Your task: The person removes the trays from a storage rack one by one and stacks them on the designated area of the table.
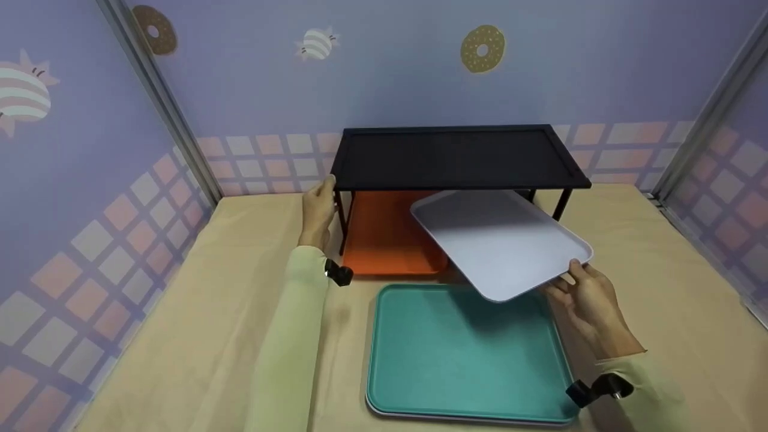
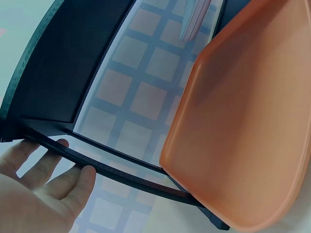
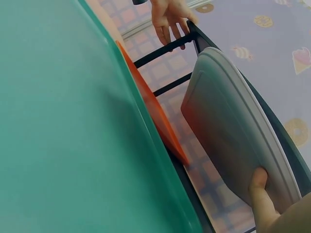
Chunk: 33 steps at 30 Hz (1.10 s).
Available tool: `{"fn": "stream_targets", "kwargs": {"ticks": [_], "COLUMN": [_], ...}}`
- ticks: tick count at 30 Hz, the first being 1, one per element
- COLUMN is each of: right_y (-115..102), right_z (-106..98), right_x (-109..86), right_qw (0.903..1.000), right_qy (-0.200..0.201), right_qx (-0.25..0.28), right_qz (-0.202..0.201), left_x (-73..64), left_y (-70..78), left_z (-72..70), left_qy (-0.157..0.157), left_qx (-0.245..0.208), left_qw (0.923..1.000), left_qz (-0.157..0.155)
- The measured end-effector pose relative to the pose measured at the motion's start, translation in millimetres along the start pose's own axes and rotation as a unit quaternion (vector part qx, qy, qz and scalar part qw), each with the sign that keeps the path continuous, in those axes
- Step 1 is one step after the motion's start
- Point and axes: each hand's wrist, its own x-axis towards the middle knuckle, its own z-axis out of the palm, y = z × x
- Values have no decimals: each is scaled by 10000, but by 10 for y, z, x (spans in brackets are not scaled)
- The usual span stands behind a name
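Observation:
A black rack (image 1: 456,159) with a flat top and thin legs stands near the back wall. My left hand (image 1: 318,210) holds its front left corner, fingers against the leg (image 2: 121,177). My right hand (image 1: 591,303) grips the near right edge of a white tray (image 1: 501,240), thumb on top and fingers beneath. The tray is tilted, its far end beneath the rack top. Under the rack's left side lies an orange tray (image 1: 390,240), its front jutting out. A green tray (image 1: 468,354) lies in front, on top of another tray whose pale rim shows below it.
A beige cloth (image 1: 240,312) covers the table. Patterned panels (image 1: 396,72) enclose the back and sides, with metal posts (image 1: 174,108) at the corners. The rack's right front leg (image 1: 561,204) stands close to the white tray's right side.

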Motion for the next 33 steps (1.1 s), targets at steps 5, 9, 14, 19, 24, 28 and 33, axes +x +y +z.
{"fn": "stream_targets", "kwargs": {"ticks": [5,9,14,19,24,28,33], "right_y": [-12,-10,-5,0,-2,-3,-1], "right_z": [-49,-105,-144,-174,-199,-217,-243], "right_x": [-27,-55,-90,-120,-146,-167,-194], "right_qw": [10000,9995,10000,9999,9994,9993,9995], "right_qy": [-2,-137,-55,4,-23,-51,-72], "right_qx": [-53,-276,-69,-112,-330,-378,-308], "right_qz": [67,9,46,68,51,18,-13], "left_x": [-3,-1,19,5,-4,5,9], "left_y": [-1,-11,-12,-19,-24,-22,-17], "left_z": [0,-4,7,1,-9,-5,3], "left_qy": [-38,-78,29,17,-57,-27,15], "left_qx": [-21,-72,-54,29,0,-10,51], "left_qw": [10000,9999,9999,10000,10000,10000,10000], "left_qz": [28,77,104,86,80,72,77]}}
